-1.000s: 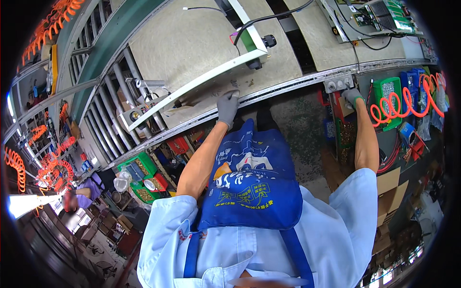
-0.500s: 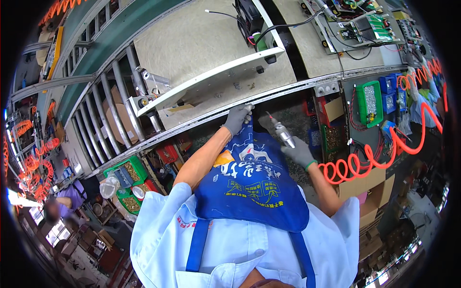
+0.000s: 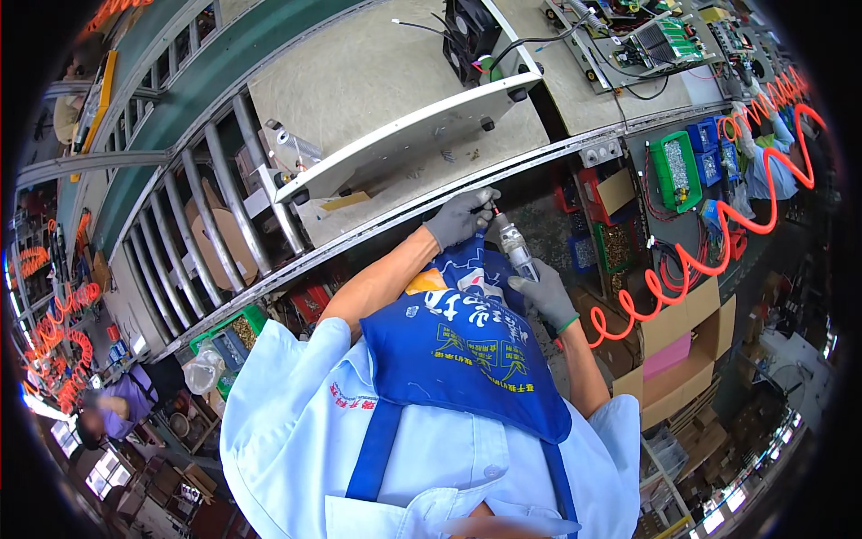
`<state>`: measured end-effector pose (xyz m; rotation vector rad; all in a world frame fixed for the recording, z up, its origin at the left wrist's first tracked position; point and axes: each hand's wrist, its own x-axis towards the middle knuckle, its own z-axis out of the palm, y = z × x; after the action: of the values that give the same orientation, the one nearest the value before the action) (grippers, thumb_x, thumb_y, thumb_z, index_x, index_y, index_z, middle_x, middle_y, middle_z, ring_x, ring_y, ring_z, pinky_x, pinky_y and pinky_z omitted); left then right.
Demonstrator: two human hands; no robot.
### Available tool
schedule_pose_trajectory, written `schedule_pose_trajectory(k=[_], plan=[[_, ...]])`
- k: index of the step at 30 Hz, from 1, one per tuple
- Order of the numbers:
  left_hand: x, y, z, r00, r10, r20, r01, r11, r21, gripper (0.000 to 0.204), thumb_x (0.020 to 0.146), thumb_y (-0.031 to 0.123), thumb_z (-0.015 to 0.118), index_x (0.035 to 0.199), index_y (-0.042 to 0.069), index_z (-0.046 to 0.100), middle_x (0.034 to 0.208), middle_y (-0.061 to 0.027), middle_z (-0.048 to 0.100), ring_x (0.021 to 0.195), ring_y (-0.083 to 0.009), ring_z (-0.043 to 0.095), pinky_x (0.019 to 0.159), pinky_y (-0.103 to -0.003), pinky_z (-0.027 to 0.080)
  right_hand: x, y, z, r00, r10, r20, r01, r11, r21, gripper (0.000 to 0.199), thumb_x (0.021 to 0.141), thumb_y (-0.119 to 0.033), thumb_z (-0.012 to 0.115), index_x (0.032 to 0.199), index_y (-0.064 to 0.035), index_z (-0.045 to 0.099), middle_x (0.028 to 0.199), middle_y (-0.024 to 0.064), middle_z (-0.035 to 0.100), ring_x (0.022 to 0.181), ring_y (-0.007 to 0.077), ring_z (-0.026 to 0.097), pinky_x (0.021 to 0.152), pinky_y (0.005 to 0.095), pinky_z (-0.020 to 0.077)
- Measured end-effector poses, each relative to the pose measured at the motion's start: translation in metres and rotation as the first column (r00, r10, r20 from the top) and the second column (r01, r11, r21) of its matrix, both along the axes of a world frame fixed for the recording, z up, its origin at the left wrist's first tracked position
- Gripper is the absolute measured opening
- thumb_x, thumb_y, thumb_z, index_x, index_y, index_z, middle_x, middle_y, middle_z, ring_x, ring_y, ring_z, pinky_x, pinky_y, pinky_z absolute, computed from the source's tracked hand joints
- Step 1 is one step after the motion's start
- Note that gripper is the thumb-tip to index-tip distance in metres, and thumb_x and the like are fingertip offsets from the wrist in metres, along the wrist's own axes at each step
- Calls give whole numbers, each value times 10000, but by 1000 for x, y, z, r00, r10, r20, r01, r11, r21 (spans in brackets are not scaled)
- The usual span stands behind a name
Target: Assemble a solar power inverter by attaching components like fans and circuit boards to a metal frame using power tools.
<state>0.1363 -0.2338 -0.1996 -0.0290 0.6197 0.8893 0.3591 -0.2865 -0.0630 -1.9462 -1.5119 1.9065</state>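
Note:
My right hand [image 3: 544,296], in a grey glove, is wrapped round a silver air screwdriver [image 3: 517,250] that slants up and to the left. The red-collared tip of the tool reaches the fingertips of my left hand [image 3: 462,218]. That hand, also in a grey glove, is closed in a pinch at the bench's front edge; whatever lies between its fingers is too small to make out. Just beyond stands a white panel [image 3: 404,126] with black feet on the bench top [image 3: 350,63]. A black fan [image 3: 470,40] is near the panel's far right end.
A red coiled hose [image 3: 664,292] hangs at my right. Green bins [image 3: 674,171] and blue bins [image 3: 708,166] of small hardware stand beyond it. An open cardboard box [image 3: 682,359] is lower right. Metal rollers [image 3: 229,198] lie left of the bench; circuit boards [image 3: 660,45] sit far right.
My right hand has brought the screwdriver closer, so its tip now meets my left fingertips. The left hand has shifted a little to the right. The whole view has also shifted slightly.

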Motion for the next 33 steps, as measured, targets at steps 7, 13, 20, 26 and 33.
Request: schedule_pose_trajectory(k=[7,13,20,26,33], plan=[[3,-1,9,998,17,64,-21,998,60,273,919,209,605,1101,9,565,725,-13,561,631,-93,533,527,-193,445,4,-2,4,946,-221,-239,152,948,-278,353,797,-269,652,1040,-30,559,620,2,524,466,72,476,406,228,367],[17,10,6,998,54,17,-55,998,45,320,915,220,605,1145,4,553,750,-23,561,642,-96,522,554,-204,441,14,6,-6,912,-228,-341,109,936,-334,295,810,-259,635,990,-41,550,618,-4,518,451,62,456,393,218,346],[25,13,6,988,63,139,-74,994,77,304,927,219,586,1137,1,555,740,-7,587,654,-99,578,549,-212,466,43,26,-13,878,-252,-408,75,913,-402,282,799,-227,644,982,-34,551,630,3,523,432,70,457,368,224,325],[48,15,8,846,216,-487,-245,970,4,202,938,186,552,993,7,630,697,-18,570,583,-88,524,507,-207,425,39,37,-31,941,269,205,-334,837,434,424,733,-303,689,1040,-27,594,822,150,658,696,267,651,633,376,505],[45,13,4,895,299,-331,-361,921,-146,180,945,189,526,985,47,629,694,1,508,557,-81,452,471,-214,388,36,47,-37,982,184,39,-187,975,124,466,692,-350,713,1017,-26,632,885,183,664,834,313,651,764,403,486]])
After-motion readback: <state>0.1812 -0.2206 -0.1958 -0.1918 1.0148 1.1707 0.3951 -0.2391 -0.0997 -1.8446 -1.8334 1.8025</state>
